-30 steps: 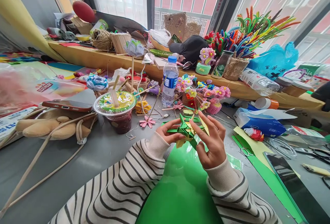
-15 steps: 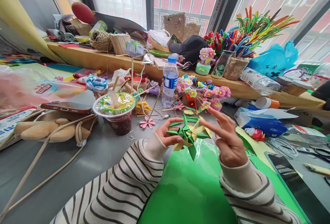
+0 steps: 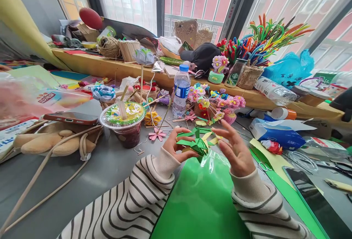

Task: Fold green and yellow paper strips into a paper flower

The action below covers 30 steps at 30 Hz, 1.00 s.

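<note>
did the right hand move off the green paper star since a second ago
Yes. The right hand has come away to the right of the green paper star, fingers spread. Against the water bottle, the star stays put in the left hand.

Both arms covered by a knitted long-sleeved top, cream with thin dark horizontal stripes, evenly spaced along the left sleeve (image 3: 129, 198) and the right sleeve (image 3: 269, 213). Each sleeve ends in a plain ribbed cream cuff without stripes, snug at the wrist. Left hand (image 3: 180, 144) and right hand (image 3: 238, 153) are bare: no gloves. Nails short and unpainted as far as can be made out. No watch or bracelet visible at the cuffs.
</note>
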Motion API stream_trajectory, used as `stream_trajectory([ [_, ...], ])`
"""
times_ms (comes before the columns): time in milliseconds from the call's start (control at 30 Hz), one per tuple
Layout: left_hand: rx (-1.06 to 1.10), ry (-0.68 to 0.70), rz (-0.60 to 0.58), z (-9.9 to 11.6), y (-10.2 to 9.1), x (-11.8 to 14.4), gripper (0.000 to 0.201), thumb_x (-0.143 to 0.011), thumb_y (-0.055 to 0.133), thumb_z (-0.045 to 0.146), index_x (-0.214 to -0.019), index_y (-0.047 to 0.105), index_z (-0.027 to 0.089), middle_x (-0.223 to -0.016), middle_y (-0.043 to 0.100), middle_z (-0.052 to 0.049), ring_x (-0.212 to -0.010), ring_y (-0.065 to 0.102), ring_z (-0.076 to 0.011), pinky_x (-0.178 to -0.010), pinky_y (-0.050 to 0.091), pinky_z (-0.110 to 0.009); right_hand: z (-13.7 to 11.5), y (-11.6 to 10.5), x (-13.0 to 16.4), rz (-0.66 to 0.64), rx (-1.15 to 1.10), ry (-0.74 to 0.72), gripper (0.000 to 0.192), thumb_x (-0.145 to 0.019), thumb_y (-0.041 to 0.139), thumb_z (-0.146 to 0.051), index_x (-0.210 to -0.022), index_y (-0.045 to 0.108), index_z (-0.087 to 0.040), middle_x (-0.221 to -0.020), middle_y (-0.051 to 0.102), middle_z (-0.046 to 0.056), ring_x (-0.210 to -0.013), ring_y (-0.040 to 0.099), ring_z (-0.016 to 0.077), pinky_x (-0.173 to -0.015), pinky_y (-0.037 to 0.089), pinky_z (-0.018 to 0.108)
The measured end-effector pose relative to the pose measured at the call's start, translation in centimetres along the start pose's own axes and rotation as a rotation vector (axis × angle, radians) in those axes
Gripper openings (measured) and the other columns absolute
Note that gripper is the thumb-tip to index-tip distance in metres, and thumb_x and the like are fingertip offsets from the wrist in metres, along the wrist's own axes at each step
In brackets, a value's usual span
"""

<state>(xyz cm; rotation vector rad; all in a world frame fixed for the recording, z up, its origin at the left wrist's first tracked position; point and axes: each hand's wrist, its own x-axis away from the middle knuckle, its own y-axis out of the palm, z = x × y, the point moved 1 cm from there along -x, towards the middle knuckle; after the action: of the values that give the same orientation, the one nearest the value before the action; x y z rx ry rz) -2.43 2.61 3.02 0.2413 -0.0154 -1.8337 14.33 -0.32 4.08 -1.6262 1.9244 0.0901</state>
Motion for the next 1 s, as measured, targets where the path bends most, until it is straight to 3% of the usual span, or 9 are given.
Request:
stream_trajectory([
  [100, -0.167, 0.183, -0.021, -0.1, 0.3, 0.4, 0.049, -0.051, 0.069, 0.019, -0.092, 0.042, 0.018, -0.083, 0.063, -0.005, -0.074, 0.060, -0.0151, -0.068, 0.047, -0.027, 0.4, 0.5, 0.1, 0.022, -0.107, 0.096, 0.028, -0.069, 0.054, -0.033, -0.094, 0.055, -0.021, -0.087, 0.060, 0.004, -0.081, 0.056, 0.0154, -0.072, 0.045, 0.031],
  [167, -0.239, 0.308, -0.068, -0.4, 0.3, 0.6, 0.046, -0.055, 0.067, 0.019, -0.094, 0.042, 0.019, -0.086, 0.064, -0.006, -0.074, 0.060, -0.0146, -0.069, 0.047, -0.027, 0.5, 0.6, 0.2, 0.051, -0.113, 0.102, 0.016, -0.067, 0.056, -0.032, -0.078, 0.060, -0.021, -0.080, 0.061, 0.003, -0.075, 0.056, 0.0145, -0.070, 0.045, 0.029],
  [267, -0.361, 0.496, -0.136, -0.9, 0.2, 0.6, 0.049, -0.057, 0.065, 0.019, -0.099, 0.039, 0.021, -0.090, 0.064, -0.006, -0.080, 0.060, -0.0153, -0.075, 0.046, -0.028, 0.5, 0.5, 0.2, 0.065, -0.078, 0.101, 0.012, -0.067, 0.056, -0.030, -0.072, 0.062, -0.022, -0.075, 0.061, 0.002, -0.073, 0.056, 0.0147, -0.070, 0.043, 0.029],
  [367, -0.405, 0.587, -0.143, -1.1, 0.1, 0.6, 0.053, -0.058, 0.064, 0.018, -0.103, 0.037, 0.022, -0.093, 0.063, -0.007, -0.084, 0.059, -0.0162, -0.076, 0.045, -0.028, 0.5, 0.4, 0.2, 0.065, -0.071, 0.102, 0.012, -0.067, 0.056, -0.031, -0.072, 0.062, -0.022, -0.075, 0.062, 0.002, -0.073, 0.055, 0.0151, -0.070, 0.042, 0.030],
  [567, -0.381, 0.560, -0.096, -1.0, 0.1, 0.8, 0.051, -0.059, 0.064, 0.016, -0.103, 0.039, 0.022, -0.093, 0.063, -0.006, -0.087, 0.058, -0.0168, -0.068, 0.045, -0.024, 0.1, 0.7, 0.3, 0.113, -0.155, 0.152, 0.010, -0.066, 0.057, -0.029, -0.071, 0.062, -0.022, -0.075, 0.063, 0.001, -0.075, 0.056, 0.0138, -0.071, 0.042, 0.028],
  [800, -0.253, 0.497, 0.036, -1.0, 0.5, 0.9, 0.045, -0.053, 0.068, 0.018, -0.094, 0.052, 0.019, -0.091, 0.061, -0.006, -0.079, 0.058, -0.0162, -0.072, 0.047, -0.028, 1.0, 0.8, 0.4, 0.113, -0.377, 0.366, 0.016, -0.058, 0.063, -0.033, -0.068, 0.063, -0.021, -0.070, 0.064, -0.001, -0.069, 0.057, 0.0120, -0.068, 0.043, 0.024],
  [1000, -0.139, 0.470, -0.058, -0.8, 0.4, 0.8, 0.027, -0.064, 0.058, 0.017, -0.091, 0.053, 0.015, -0.091, 0.058, -0.009, -0.080, 0.057, -0.0154, -0.070, 0.049, -0.028, 2.9, 1.2, 0.6, 0.108, -0.518, 0.493, 0.023, -0.056, 0.064, -0.038, -0.069, 0.063, -0.019, -0.074, 0.064, 0.002, -0.068, 0.057, 0.0142, -0.066, 0.044, 0.029],
])
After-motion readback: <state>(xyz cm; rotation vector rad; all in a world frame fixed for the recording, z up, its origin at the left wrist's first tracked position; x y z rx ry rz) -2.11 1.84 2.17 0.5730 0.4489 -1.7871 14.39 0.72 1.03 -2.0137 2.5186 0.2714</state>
